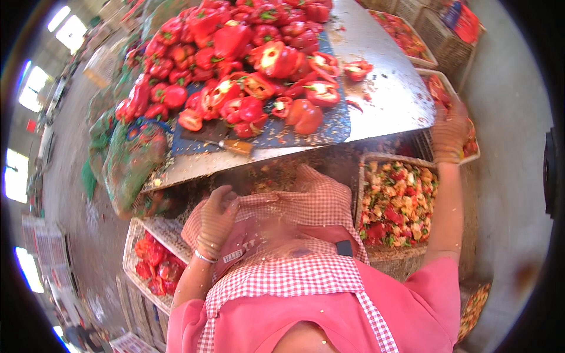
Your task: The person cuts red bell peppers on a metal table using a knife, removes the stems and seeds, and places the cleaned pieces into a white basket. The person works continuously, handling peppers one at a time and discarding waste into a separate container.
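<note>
My left hand [216, 218], in a thin striped glove, hovers above my lap with loosely bent fingers and nothing visible in it. My right hand [449, 130], gloved the same way and a little blurred, is over a crate of red peppers [471, 137] beyond the table's right end; its fingertips are hard to make out. Before me a heap of red bell peppers [229, 42], some cut open, covers much of a blue cutting board [282, 137]. A knife with a wooden handle [236, 146] lies at the board's near edge, its blade dark.
The metal table [388, 97] bears scattered seeds and scraps. Below its right side stands a crate of pepper cores [397, 203]. On my left are a crate of red peppers [161, 264] and green mesh sacks [134, 163]. More stacked crates [446, 44] stand at the far right.
</note>
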Motion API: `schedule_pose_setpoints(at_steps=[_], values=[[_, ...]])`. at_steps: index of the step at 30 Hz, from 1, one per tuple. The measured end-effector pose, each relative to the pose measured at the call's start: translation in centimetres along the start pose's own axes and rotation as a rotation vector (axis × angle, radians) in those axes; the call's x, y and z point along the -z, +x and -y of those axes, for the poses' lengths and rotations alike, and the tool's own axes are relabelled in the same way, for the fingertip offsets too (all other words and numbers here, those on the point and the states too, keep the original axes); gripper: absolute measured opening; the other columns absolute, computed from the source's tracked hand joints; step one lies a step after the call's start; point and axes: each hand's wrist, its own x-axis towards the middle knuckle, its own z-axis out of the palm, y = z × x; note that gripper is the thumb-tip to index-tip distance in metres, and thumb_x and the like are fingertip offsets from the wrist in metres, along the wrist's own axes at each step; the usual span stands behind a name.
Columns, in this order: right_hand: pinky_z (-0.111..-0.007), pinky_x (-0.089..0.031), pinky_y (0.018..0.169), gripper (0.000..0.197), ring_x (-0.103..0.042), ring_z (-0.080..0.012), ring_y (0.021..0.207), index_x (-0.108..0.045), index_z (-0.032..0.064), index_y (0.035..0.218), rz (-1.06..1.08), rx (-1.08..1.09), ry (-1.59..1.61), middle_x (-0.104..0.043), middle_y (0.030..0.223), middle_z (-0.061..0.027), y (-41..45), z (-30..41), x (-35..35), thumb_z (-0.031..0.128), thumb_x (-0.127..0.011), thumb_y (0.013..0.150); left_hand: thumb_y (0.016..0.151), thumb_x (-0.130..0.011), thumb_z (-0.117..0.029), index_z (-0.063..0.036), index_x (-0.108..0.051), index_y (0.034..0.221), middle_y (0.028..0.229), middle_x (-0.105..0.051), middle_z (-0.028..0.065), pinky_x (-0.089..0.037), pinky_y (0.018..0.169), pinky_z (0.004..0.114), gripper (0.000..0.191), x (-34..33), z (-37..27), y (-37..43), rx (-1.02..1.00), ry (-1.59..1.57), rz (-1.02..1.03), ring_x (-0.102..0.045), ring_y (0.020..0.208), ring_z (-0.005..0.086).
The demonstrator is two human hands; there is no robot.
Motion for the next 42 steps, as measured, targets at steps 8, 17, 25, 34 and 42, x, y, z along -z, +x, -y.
schedule_pose_setpoints(at_steps=[8,17,25,34,42], values=[[-0.048,-0.052,0.094,0.043,-0.063,-0.0406,0.111,-0.062,0.0063,0.127,0.703,0.371,0.605,-0.065,0.120,-0.0216,-6.2,29.5,-9.0,0.018,-0.072,0.087,0.093,-0.071,-0.005,0.0003,-0.058,0.132,0.106,-0.070,0.0106,-0.056,0.080,0.031,0.041,1.7,4.8,1.7,-0.033,-0.223,-0.063,-0.066,0.091,0.0154],[-0.049,-0.053,0.094,0.039,-0.067,-0.0429,0.106,-0.062,0.0092,0.129,0.799,0.482,0.405,-0.064,0.121,-0.0274,-4.9,34.4,-18.5,0.018,-0.063,0.090,0.093,-0.070,-0.007,0.0004,-0.062,0.126,0.098,-0.072,0.0123,-0.056,0.073,0.032,0.035,2.8,6.2,2.6,-0.057,-0.105,-0.083,-0.069,0.085,0.0186],[-0.036,-0.059,0.076,0.022,-0.073,-0.0257,0.094,-0.071,0.0044,0.114,0.323,0.602,0.541,-0.071,0.107,-0.0109,-0.3,31.2,-14.9,0.009,-0.064,0.094,0.095,-0.070,-0.010,0.0005,-0.060,0.128,0.096,-0.071,0.0102,-0.056,0.073,0.031,0.036,3.9,3.8,7.0,-0.188,-0.368,-0.107,-0.068,0.080,0.0174],[-0.031,-0.059,0.080,0.027,-0.070,-0.0212,0.101,-0.067,0.0003,0.121,0.364,0.615,0.830,-0.070,0.110,-0.0089,-8.8,34.0,-5.7,0.004,-0.065,0.094,0.100,-0.068,-0.023,-0.0014,-0.044,0.149,0.132,-0.061,0.0100,-0.050,0.098,0.030,0.059,-0.8,-2.1,6.4,-0.271,-0.953,0.279,-0.059,0.115,0.0142],[-0.046,-0.054,0.086,0.050,-0.065,-0.0372,0.101,-0.063,0.0072,0.130,0.417,0.448,0.742,-0.066,0.112,-0.0158,-14.5,36.1,-1.0,0.017,-0.074,0.082,0.106,-0.058,-0.017,-0.0064,-0.046,0.151,0.133,-0.061,0.0036,-0.049,0.101,0.030,0.047,-3.6,1.4,3.3,-0.230,-1.320,0.268,-0.057,0.117,0.0123]])
